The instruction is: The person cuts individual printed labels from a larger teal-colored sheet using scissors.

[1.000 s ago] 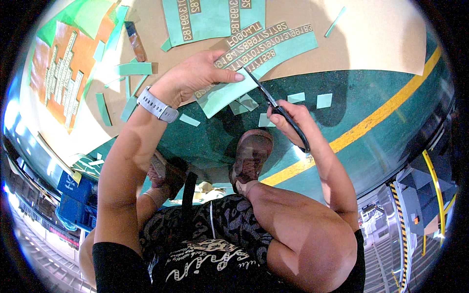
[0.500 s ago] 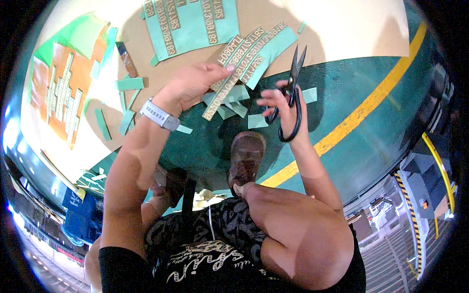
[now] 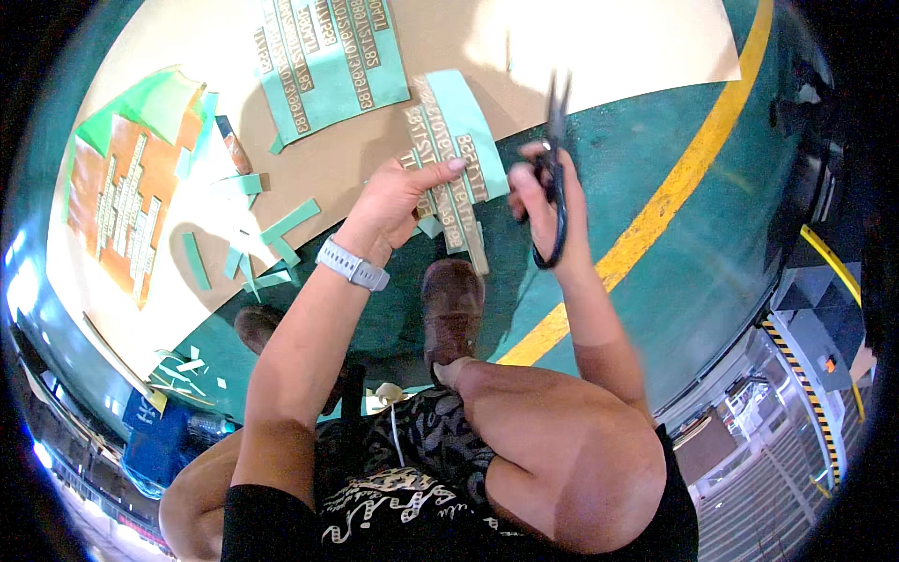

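My left hand point(image 3: 398, 201) pinches a teal lettered sheet point(image 3: 479, 117) with narrow lettered strips lying across it, thumb on top. These pieces are held up above the edge of the brown board, and their lower ends hang over the green floor. To the right, my right hand point(image 3: 552, 206) has its fingers through the handles of black scissors point(image 3: 558, 117). The blades point away from me, slightly apart and blurred, beside the sheet without visibly cutting it. Farther off, a larger teal lettered sheet point(image 3: 328, 89) lies on the board.
Brown board point(image 3: 487, 70) covers the floor ahead. Teal offcuts point(image 3: 290, 218) lie scattered on its near left part. An orange sheet with lettered strips point(image 3: 124, 201) and green film point(image 3: 154, 108) are at the left. A yellow floor line point(image 3: 655, 206) runs at the right, and my shoe point(image 3: 454, 304) is below the sheet.
My left hand has turned the lettered pieces from a slant to nearly upright. The scissors stay in my right hand, which is now closer to the sheet. The view has shifted.
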Available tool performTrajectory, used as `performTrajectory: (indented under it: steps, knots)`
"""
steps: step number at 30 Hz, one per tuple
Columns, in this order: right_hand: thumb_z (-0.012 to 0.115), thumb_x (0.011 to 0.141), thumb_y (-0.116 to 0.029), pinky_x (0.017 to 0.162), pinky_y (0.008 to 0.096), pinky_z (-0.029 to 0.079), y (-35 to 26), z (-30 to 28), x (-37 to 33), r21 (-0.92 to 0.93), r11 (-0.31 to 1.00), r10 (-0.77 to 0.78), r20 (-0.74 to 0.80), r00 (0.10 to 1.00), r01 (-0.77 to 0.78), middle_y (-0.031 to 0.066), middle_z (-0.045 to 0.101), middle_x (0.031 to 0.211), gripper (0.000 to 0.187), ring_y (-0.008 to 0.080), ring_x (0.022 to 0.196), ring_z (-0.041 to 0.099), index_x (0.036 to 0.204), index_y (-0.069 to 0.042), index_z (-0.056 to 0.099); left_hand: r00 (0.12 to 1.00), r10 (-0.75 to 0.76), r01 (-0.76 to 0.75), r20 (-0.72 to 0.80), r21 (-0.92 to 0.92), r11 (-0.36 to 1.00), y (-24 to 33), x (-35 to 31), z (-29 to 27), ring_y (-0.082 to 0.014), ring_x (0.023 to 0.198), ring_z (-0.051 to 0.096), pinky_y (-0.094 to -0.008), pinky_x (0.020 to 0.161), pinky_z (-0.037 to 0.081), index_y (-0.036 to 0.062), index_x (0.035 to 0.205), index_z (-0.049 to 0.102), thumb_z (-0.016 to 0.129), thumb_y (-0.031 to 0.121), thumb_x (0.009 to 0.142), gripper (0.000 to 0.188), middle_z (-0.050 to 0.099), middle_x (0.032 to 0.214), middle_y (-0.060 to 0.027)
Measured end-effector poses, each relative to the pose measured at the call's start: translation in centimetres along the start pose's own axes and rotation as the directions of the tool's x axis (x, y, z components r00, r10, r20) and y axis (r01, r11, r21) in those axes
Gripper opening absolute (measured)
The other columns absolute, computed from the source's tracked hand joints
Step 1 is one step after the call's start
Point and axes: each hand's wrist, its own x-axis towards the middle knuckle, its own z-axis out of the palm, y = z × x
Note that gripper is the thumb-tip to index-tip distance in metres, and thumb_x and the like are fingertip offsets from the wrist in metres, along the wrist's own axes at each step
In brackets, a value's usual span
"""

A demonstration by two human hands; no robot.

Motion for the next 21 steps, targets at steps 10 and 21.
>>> performTrajectory:
  steps: [10,21]
  knots:
    - [0.061,0.077,-0.057,0.061,0.0214,0.041,-0.7,-2.4,-8.6,0.002,0.989,0.140,0.299,0.944,-0.147,0.0018,0.051,0.082,0.070,0.0079,0.067,0.047,0.118,-0.003,0.044,0.959,0.279,-0.277,-0.048,0.053,0.959,2.7,-3.2,3.4,-0.0169,0.081,0.064,-0.0295,0.070,0.054,-0.0008,0.104,0.058,0.062,0.006,0.083,0.023,0.065,0.095,-0.0090]
    - [0.062,0.074,-0.060,0.060,0.0237,0.044,-3.5,-3.3,-8.4,-0.133,0.984,0.164,0.379,0.911,-0.122,0.0026,0.054,0.074,0.073,0.0100,0.066,0.052,0.115,-0.002,0.047,0.952,0.304,-0.301,-0.023,0.090,0.949,2.8,-5.2,4.5,-0.0160,0.086,0.063,-0.0289,0.074,0.052,-0.0008,0.107,0.057,0.066,0.008,0.081,0.029,0.065,0.097,-0.0095]
